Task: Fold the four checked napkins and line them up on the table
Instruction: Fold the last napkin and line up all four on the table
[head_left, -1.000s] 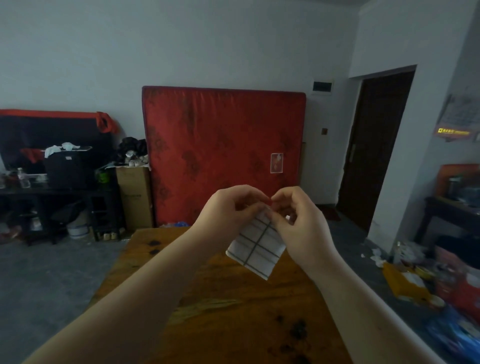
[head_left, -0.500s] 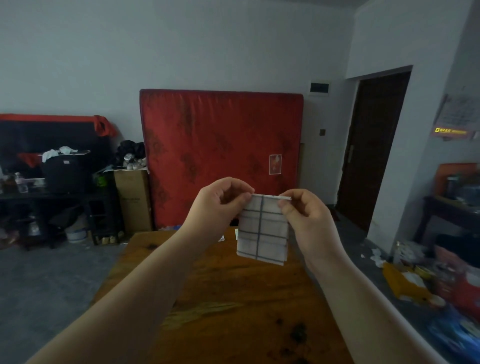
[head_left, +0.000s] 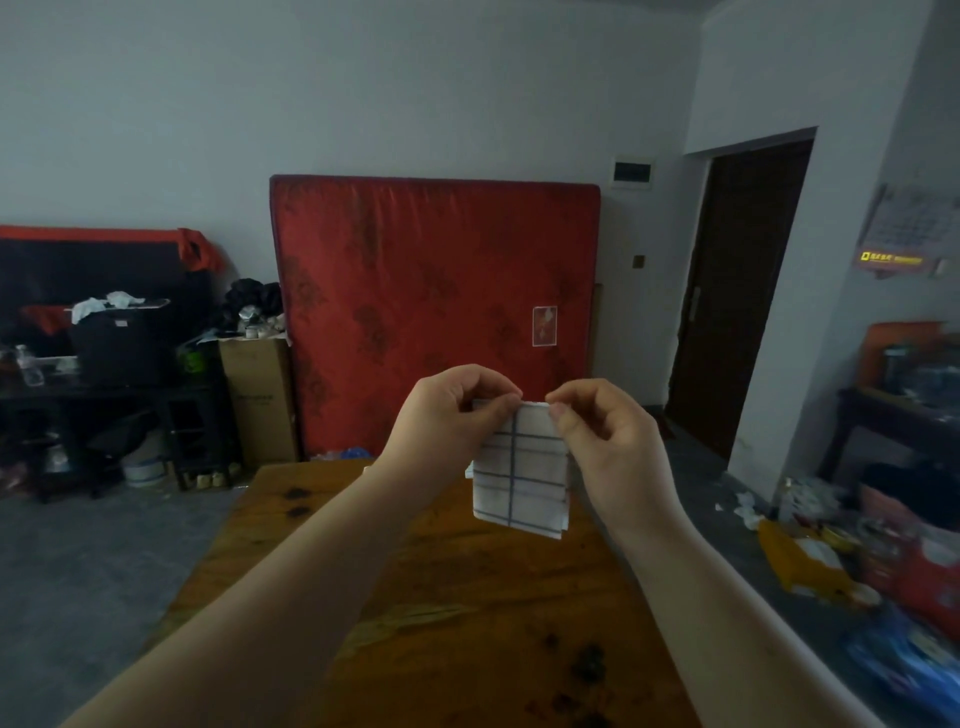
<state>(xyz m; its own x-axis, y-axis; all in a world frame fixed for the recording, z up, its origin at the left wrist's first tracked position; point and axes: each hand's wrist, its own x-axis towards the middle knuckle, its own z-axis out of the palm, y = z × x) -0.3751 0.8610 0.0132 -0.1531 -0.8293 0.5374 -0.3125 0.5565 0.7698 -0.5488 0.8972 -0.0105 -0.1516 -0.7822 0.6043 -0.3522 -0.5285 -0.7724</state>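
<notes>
A white napkin with dark checked lines (head_left: 522, 470) hangs folded small in the air above the wooden table (head_left: 457, 597). My left hand (head_left: 447, 415) pinches its top left corner. My right hand (head_left: 605, 441) pinches its top right corner. The cloth hangs straight down between both hands, its lower edge a little above the tabletop. Behind the napkin a scrap of white shows on the table, mostly hidden by my left wrist. No other napkin is plainly visible.
A red mattress (head_left: 436, 312) leans on the far wall behind the table. A cardboard box (head_left: 260, 395) and a dark cluttered shelf (head_left: 104, 364) stand at the left. A dark door (head_left: 737, 291) and floor clutter (head_left: 831, 561) lie at the right.
The napkin went from slanted and bunched between my fingers to hanging straight down. My hands moved apart to its top corners, then drew slightly closer again.
</notes>
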